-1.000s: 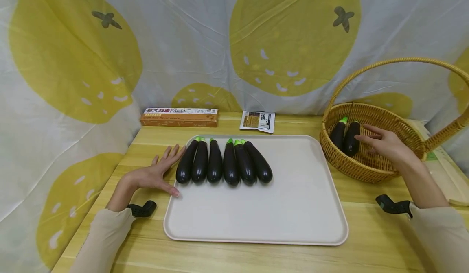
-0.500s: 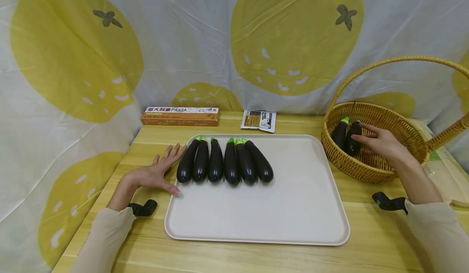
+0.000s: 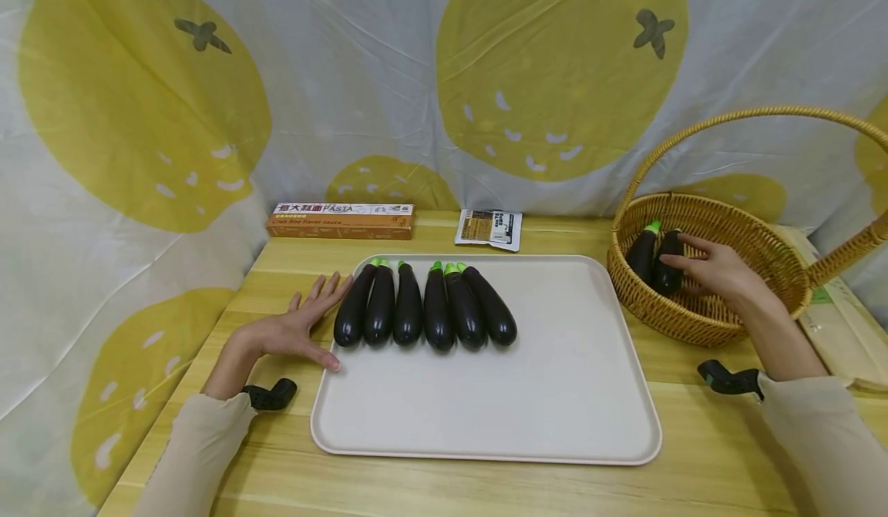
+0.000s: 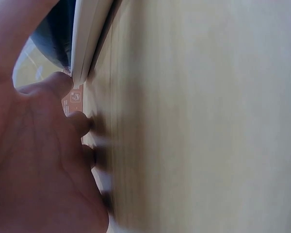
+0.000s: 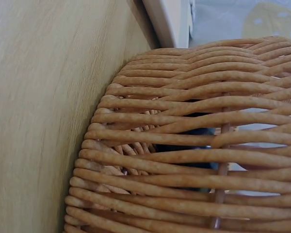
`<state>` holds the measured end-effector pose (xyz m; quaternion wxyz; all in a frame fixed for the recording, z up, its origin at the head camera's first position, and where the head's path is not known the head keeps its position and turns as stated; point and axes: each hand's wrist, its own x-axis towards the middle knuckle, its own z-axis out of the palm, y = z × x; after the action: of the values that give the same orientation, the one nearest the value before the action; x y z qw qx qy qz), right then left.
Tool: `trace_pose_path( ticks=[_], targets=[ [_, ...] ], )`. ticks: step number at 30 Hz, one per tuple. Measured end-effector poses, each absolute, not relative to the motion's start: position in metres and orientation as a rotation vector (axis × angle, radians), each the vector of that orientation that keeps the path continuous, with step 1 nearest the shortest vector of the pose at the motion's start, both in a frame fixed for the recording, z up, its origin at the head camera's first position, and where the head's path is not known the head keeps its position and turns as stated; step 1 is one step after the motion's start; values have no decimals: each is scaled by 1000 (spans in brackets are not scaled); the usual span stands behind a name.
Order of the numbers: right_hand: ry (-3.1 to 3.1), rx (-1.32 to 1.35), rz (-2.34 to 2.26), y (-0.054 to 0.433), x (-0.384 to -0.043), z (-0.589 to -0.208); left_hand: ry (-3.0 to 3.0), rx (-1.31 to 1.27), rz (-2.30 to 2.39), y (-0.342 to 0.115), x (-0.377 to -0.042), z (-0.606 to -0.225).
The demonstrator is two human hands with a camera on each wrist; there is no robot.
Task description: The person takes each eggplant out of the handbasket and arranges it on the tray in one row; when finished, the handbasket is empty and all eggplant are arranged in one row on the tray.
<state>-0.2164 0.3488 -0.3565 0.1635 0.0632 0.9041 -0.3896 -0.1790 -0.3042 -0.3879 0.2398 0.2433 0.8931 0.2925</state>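
My right hand (image 3: 718, 266) reaches into the wicker basket (image 3: 645, 313) and grips a dark eggplant (image 3: 667, 278), thumb over its near side and fingers along its far side. A second eggplant (image 3: 640, 256) with a green stem lies just left of it. In the right wrist view the woven basket wall (image 5: 150, 179) hides the hand; dark patches show through its gaps. Several eggplants (image 3: 437, 313) lie side by side on the cream tray (image 3: 513, 409), stems away from me. My left hand (image 3: 291, 332) rests with spread fingers at the tray's left edge, thumb over the rim.
A pasta box (image 3: 340, 222) and a small sachet (image 3: 489, 229) lie behind the tray, before a lemon-print curtain (image 3: 388, 78). The basket's tall handle (image 3: 749, 112) arches over its opening. A pale board (image 3: 842, 340) lies to the basket's right.
My right hand has moved slightly left and closed its fingers round the right-hand eggplant in the basket. The left hand and the eggplants on the tray have stayed put.
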Motion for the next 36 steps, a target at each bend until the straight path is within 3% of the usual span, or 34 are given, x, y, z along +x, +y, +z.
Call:
trace_pose_path(
  ticks=[36],
  targets=[
    [2555, 161, -1094, 346, -220, -359, 2454, 663, 798, -305, -179, -390]
  ],
)
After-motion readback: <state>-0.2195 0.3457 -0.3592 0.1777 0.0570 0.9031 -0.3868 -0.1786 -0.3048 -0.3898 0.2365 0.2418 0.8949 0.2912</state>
